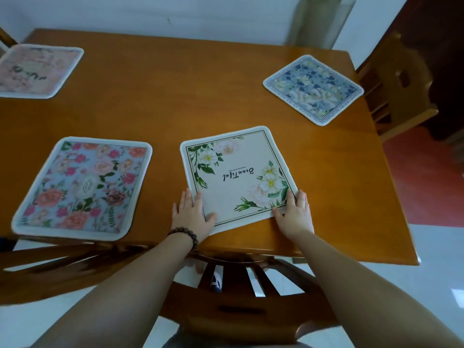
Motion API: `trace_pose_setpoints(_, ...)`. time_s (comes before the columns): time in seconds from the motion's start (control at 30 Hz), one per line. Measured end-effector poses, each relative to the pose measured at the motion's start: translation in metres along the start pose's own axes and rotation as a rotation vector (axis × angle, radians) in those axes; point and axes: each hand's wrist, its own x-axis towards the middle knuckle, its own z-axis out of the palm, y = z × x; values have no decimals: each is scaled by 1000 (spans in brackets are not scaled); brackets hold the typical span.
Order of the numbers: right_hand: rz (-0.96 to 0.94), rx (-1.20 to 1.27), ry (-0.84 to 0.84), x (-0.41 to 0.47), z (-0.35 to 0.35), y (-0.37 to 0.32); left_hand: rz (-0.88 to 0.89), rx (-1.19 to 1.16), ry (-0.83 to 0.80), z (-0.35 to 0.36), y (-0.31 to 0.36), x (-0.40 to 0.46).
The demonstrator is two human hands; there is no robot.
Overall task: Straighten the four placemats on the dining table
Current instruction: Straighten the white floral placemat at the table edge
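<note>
Four placemats lie on the wooden dining table (175,101). The cream placemat (238,172) with white flowers and black script lies at the near edge, turned slightly askew. My left hand (192,214) rests flat on its near left corner, and my right hand (293,214) presses its near right corner, fingers spread. To its left sits a blue placemat with pink roses (82,187), its near edge at the table's rim. A pink placemat (37,70) lies at the far left. A blue and white floral placemat (313,89) lies rotated like a diamond at the far right.
A wooden chair back (236,292) stands between me and the table's near edge. Another wooden chair (399,91) stands at the right side. A third chair back (62,257) is at the near left. A white wall runs behind the table.
</note>
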Motion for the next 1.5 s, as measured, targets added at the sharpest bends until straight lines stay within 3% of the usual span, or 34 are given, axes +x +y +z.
trace_pose_setpoints(0.13, 27, 4, -47, -1, -8, 2, -31, 44, -14, -1, 1, -16)
trace_pose_setpoints(0.33, 165, 25, 62, -20, -1, -25, -52, 121, 57, -36, -15, 9)
trace_pose_setpoints(0.53, 360, 75, 82, -32, 24, -63, 75, 244, 101, -71, -27, 72)
trace_pose_setpoints(0.83, 496, 97, 170, -19, 49, -87, 198, 324, 8, -78, -4, 157)
trace_pose_setpoints(1.1, 340, -18, 156, 11, 32, -65, 230, 334, 16, -72, -8, 153)
trace_pose_setpoints(1.5, 84, -10, -55, 107, -36, -36, 291, 194, 70, -41, -27, 60)
